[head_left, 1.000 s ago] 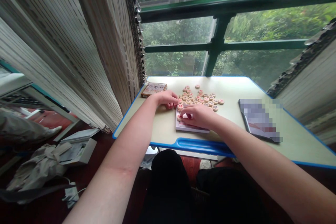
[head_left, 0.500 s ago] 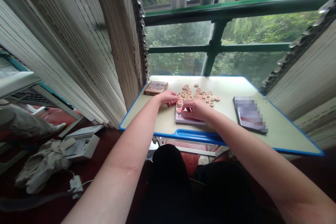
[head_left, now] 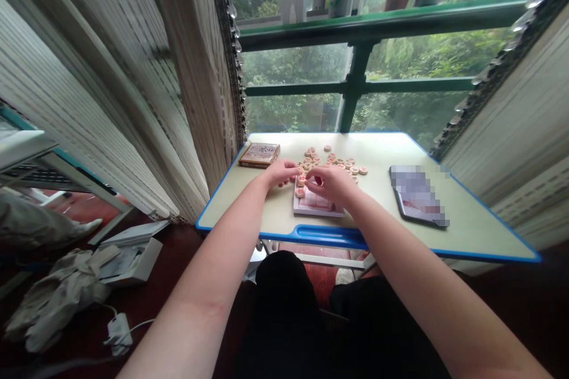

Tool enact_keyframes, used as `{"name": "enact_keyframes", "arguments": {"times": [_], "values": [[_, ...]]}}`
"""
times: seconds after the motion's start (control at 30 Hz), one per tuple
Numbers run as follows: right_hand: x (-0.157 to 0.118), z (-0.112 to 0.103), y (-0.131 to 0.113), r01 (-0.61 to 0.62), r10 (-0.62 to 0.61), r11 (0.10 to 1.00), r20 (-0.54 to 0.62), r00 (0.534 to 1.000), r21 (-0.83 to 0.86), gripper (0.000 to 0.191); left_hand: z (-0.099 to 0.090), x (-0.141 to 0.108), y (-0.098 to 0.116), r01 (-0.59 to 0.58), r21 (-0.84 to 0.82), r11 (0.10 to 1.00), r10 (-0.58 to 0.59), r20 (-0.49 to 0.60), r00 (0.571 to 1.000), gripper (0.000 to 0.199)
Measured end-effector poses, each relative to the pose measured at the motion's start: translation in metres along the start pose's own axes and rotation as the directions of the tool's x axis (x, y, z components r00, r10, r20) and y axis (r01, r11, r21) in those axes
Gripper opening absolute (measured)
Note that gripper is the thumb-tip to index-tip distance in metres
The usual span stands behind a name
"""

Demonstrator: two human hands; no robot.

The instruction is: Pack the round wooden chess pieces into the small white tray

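"Position of the left hand (head_left: 281, 173)?"

"Left of the piece cluster, palm down, fingers bent and partly curled under. Fingertips sit close by a stack (head_left: 301, 180) of round wooden pieces. Grip: cannot tell; whatever lies under the fingers is hidden."

"Right hand (head_left: 329, 181)?"

"Above the grid-topped box (head_left: 316, 205), wrist arched, thumb and fingers bent toward that same stack from its right. Fingertips at or very near its edge. Contact not resolved; cannot tell whether a piece is pinched."

"Location of the stack?"

"Upper left corner of the grid-topped box, red character uppermost. Single piece (head_left: 300, 192) just nearer the wearer, along the box's left edge, also marked in red."

"Remaining pieces?"

"Loose pieces (head_left: 341, 164) spread on the table (head_left: 253, 204) beyond the box, some partly covered by the right hand. One outlying piece (head_left: 328, 148) farthest back, one more (head_left: 363, 170) at the right end of the spread."

"Other items on the surface?"

"Brown-sided flat box (head_left: 259, 154) at back left, dark writing on top. Dark-edged tablet (head_left: 420, 198) to the right, well apart from the pieces, screen pixelated. Blue trough (head_left: 329, 233) along the near edge."

"Beyond the table?"

"Green-framed window (head_left: 355, 86), foliage outside."
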State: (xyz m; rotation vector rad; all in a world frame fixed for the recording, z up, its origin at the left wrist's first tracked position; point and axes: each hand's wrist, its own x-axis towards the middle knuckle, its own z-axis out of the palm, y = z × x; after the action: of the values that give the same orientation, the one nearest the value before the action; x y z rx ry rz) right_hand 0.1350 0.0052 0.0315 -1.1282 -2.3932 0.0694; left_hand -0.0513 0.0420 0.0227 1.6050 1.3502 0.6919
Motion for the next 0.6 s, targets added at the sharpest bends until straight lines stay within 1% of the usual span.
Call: {"name": "enact_keyframes", "arguments": {"times": [0.07, 0.17, 0.3, 0.43, 0.6], "values": [[0.002, 0.001, 0.002, -0.039, 0.038, 0.999, -0.014, 0.999, -0.024, 0.021, 0.0, 0.0, 0.001, 0.025, -0.012, 1.0, -0.024, 0.012, 1.0, 0.013], [0.006, 0.002, 0.003, -0.063, 0.064, 0.997, 0.038, 0.997, -0.041, 0.021, -0.001, 0.003, 0.002, 0.058, -0.05, 0.997, -0.056, 0.028, 0.998, 0.005], [0.01, 0.005, 0.004, -0.095, 0.099, 0.994, 0.101, 0.99, -0.049, 0.019, -0.004, 0.007, 0.003, 0.049, -0.076, 0.996, -0.046, 0.042, 0.998, 0.004], [0.012, 0.007, 0.006, -0.091, 0.095, 0.995, 0.122, 0.988, -0.039, 0.019, -0.006, 0.01, 0.002, 0.045, -0.079, 0.996, -0.04, 0.062, 0.997, 0.005], [0.011, 0.006, 0.006, -0.064, 0.065, 0.998, 0.114, 0.991, -0.009, 0.018, -0.007, 0.011, 0.002, 0.037, -0.043, 0.998, -0.035, 0.06, 0.998, 0.004]]}}
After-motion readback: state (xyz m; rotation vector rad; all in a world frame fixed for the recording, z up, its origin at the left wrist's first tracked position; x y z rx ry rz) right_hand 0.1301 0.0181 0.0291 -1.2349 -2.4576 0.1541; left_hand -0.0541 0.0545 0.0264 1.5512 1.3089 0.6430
